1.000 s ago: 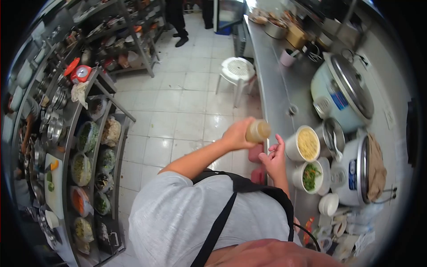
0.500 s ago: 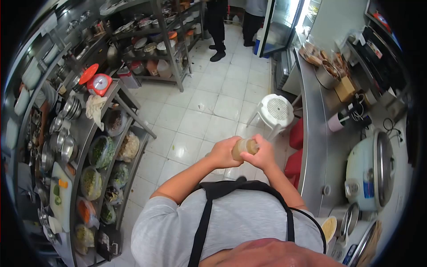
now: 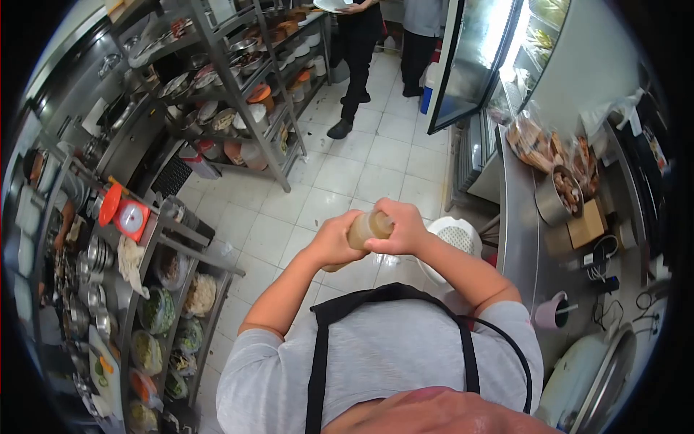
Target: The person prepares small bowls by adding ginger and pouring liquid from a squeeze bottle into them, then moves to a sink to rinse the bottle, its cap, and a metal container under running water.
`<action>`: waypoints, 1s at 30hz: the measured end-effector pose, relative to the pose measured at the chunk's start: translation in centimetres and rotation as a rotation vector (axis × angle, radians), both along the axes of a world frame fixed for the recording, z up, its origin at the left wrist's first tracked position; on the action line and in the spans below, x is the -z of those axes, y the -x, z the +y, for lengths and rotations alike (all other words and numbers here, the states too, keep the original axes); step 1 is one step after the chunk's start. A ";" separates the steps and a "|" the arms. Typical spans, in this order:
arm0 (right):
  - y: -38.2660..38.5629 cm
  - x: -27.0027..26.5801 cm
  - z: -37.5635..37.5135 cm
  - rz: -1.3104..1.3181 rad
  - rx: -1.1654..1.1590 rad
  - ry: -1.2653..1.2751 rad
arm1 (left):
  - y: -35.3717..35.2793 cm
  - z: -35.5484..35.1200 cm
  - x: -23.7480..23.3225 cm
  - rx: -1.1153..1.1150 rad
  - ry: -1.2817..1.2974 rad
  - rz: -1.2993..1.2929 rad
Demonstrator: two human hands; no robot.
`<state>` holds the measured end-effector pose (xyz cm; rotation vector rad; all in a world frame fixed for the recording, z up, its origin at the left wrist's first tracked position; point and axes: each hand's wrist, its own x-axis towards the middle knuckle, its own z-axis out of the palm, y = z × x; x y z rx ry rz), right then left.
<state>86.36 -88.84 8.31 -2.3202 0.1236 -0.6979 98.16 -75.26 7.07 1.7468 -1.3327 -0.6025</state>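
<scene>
A small clear jar (image 3: 358, 233) with yellowish-brown contents is held in front of the chest, above the tiled floor. My left hand (image 3: 337, 241) is wrapped round the jar's body from the left side. On the right, my right hand (image 3: 398, 228) grips the jar's upper end, fingers closed over the lid area. The jar is tilted, its top toward my right hand. Whether the lid is loose cannot be seen, since the fingers cover part of it.
A white stool (image 3: 454, 239) stands just beyond my right forearm. Steel counter (image 3: 520, 246) on the right, with a pot of meat (image 3: 559, 195). A shelf at left bears a red scale (image 3: 131, 218). A person (image 3: 356, 65) stands ahead near an open fridge door (image 3: 473, 65).
The view has shifted forward, bringing the stool and counter closer. Both hands still hold the jar, now slightly further left. The person ahead has stepped nearer and a plate in a hand now shows.
</scene>
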 end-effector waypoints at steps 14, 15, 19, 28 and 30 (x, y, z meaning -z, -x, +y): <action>-25.2 -0.7 -21.8 0.319 0.121 0.022 | -27.0 -23.2 0.7 0.225 0.040 0.209; -26.2 -0.8 -23.7 0.341 0.157 0.032 | -28.5 -26.0 2.0 0.264 0.058 0.227; -29.3 0.5 -32.4 0.320 0.134 -0.088 | -32.5 -34.7 3.4 0.345 0.034 0.252; -34.5 7.1 -59.2 0.472 0.299 -0.539 | -45.7 -48.3 8.8 0.029 0.116 0.613; -37.0 7.5 -64.8 0.414 0.390 -0.617 | -48.9 -50.8 9.8 -0.063 0.120 0.585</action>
